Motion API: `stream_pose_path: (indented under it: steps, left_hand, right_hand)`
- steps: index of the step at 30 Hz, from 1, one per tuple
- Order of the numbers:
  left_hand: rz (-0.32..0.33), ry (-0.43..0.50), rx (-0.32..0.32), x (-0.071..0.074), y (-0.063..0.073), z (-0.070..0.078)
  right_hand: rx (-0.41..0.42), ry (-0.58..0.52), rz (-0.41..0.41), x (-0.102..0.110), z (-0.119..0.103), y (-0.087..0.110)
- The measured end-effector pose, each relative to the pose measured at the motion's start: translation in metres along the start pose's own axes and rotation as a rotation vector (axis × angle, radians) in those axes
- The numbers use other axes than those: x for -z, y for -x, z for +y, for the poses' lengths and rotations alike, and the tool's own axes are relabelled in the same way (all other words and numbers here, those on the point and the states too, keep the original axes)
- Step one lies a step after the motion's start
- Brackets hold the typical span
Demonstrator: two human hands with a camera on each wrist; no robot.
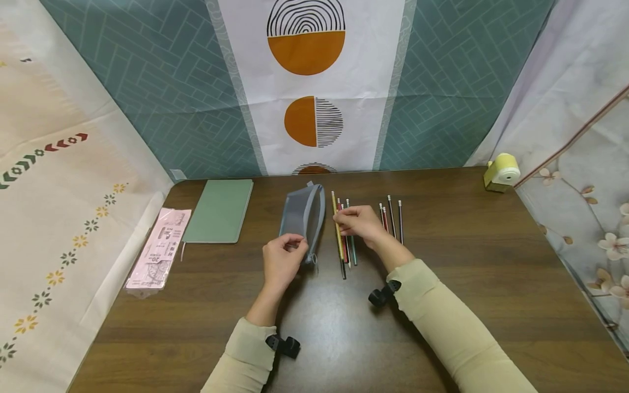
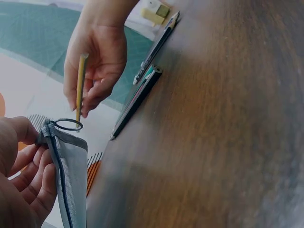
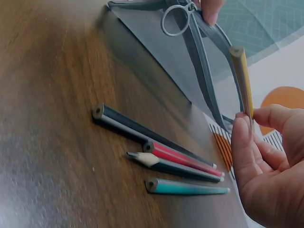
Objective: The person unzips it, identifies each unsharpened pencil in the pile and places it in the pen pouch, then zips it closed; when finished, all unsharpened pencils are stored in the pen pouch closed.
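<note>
My left hand (image 1: 282, 261) pinches the near end of a grey zippered pencil pouch (image 1: 296, 210), beside the ring on its zip pull (image 3: 175, 21). The pouch stands on the table with its zip edge parted towards the right. A yellow pencil (image 3: 243, 78) is held between the thumb and fingers of my right hand (image 1: 361, 222), raised just right of the pouch opening. Beneath that hand, a black pencil (image 3: 147, 132), a red pencil (image 3: 187, 160), a dark sharpened pencil (image 3: 180, 169) and a teal pencil (image 3: 190, 186) lie side by side.
Several more pencils (image 1: 391, 215) lie to the right of my right hand. A green notebook (image 1: 218, 212) and a pink packet (image 1: 158, 248) lie on the left of the wooden table (image 1: 339, 338). At the back right corner stands a yellow pencil sharpener (image 1: 502, 172).
</note>
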State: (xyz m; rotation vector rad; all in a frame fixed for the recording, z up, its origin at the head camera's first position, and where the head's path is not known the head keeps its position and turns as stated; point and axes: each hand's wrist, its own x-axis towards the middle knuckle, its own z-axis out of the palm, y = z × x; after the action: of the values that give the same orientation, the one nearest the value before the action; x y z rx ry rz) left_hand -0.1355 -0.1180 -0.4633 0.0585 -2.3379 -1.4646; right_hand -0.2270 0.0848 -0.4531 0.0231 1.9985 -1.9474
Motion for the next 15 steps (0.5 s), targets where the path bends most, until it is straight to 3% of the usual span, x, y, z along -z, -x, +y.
stream_pose_path:
  steps: [15]
  left_hand:
    - [-0.049, 0.011, -0.021, -0.007, 0.002, 0.003]
  right_hand:
    - [-0.052, -0.085, -0.047, -0.020, -0.004, -0.005]
